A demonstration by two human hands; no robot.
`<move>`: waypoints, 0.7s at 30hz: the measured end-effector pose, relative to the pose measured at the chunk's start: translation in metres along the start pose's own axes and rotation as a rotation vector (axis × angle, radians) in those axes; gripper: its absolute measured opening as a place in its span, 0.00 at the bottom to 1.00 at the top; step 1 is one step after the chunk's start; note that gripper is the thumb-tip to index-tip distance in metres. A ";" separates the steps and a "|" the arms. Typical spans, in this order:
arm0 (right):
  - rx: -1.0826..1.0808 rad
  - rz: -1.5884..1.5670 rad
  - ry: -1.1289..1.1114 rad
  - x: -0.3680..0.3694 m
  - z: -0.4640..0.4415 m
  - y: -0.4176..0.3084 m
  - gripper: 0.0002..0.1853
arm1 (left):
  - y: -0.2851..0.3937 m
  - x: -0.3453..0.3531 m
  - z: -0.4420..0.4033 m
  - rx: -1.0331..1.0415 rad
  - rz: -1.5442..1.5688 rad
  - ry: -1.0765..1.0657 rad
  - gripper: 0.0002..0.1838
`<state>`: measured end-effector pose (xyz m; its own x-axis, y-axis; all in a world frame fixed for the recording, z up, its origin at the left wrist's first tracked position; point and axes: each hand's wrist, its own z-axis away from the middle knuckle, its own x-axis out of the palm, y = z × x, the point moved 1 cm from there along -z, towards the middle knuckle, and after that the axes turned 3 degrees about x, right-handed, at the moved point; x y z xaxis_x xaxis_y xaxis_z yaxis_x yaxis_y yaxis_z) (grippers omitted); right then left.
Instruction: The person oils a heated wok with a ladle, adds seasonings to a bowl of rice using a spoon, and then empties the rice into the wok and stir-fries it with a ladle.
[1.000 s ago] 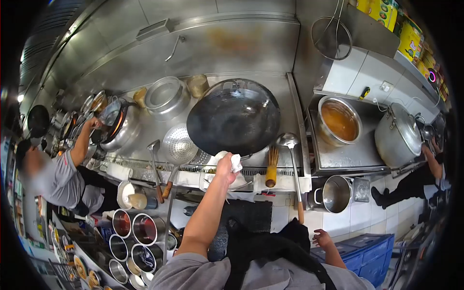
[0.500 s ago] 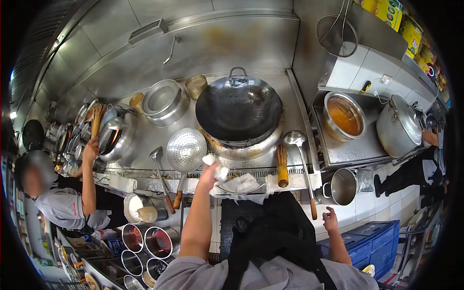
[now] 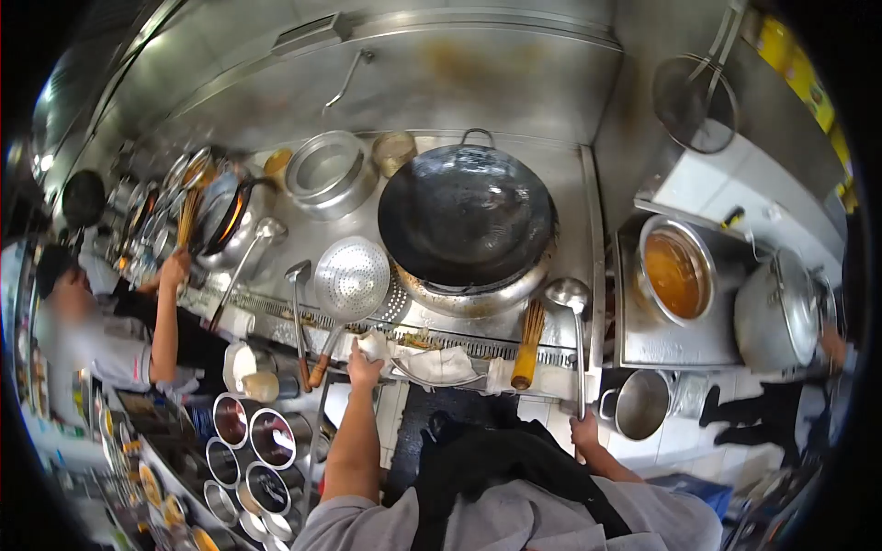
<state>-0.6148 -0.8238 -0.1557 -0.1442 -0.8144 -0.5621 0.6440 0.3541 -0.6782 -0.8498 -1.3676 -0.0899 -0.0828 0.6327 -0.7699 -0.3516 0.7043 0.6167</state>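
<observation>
My left hand [image 3: 365, 369] is at the front edge of the stove, its fingers closed on a folded white cloth [image 3: 374, 345]. Beside it rests a perforated skimmer [image 3: 352, 278] with a wooden handle. My right hand [image 3: 585, 433] grips the handle end of a long ladle [image 3: 568, 294], whose bowl lies on the stove to the right of the wok. A large dark wok [image 3: 467, 216], wet inside, sits on the burner ring. Between wok and ladle lies a bamboo brush [image 3: 527, 349]. Another white cloth [image 3: 443, 365] is spread on the front ledge.
A spatula [image 3: 299, 312] lies left of the skimmer. Metal pots [image 3: 326, 174] stand behind. On the right are a bowl of orange-brown liquid [image 3: 678, 273] and a lidded pot [image 3: 776, 312]. A co-worker's hand [image 3: 174, 268] holds a bamboo brush at the left; another person stands far right.
My left hand has moved left and down with the cloth to the front ledge. My right hand, earlier open beside the ladle handle, has closed on it. The view has shifted.
</observation>
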 end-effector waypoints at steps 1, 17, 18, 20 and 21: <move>0.032 -0.030 -0.027 -0.016 -0.003 -0.009 0.08 | -0.002 -0.003 0.011 -0.069 -0.016 0.038 0.55; -0.287 -0.174 -1.111 0.026 -0.020 -0.307 0.15 | -0.138 -0.038 0.438 -0.911 0.115 -0.033 0.33; -0.316 -0.116 -1.206 0.042 -0.014 -0.312 0.15 | -0.145 -0.031 0.467 -0.935 0.177 0.037 0.32; -0.390 0.060 -1.292 0.070 0.003 -0.318 0.14 | -0.147 -0.020 0.519 -0.949 0.351 0.268 0.30; -0.332 0.109 -1.323 0.079 0.019 -0.318 0.15 | -0.179 0.007 0.550 -0.928 0.436 0.430 0.28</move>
<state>-0.8173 -1.0097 0.0243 0.8351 -0.5365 0.1214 0.3698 0.3842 -0.8460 -0.2747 -1.3122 -0.1148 -0.6226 0.4765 -0.6207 -0.7599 -0.1789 0.6249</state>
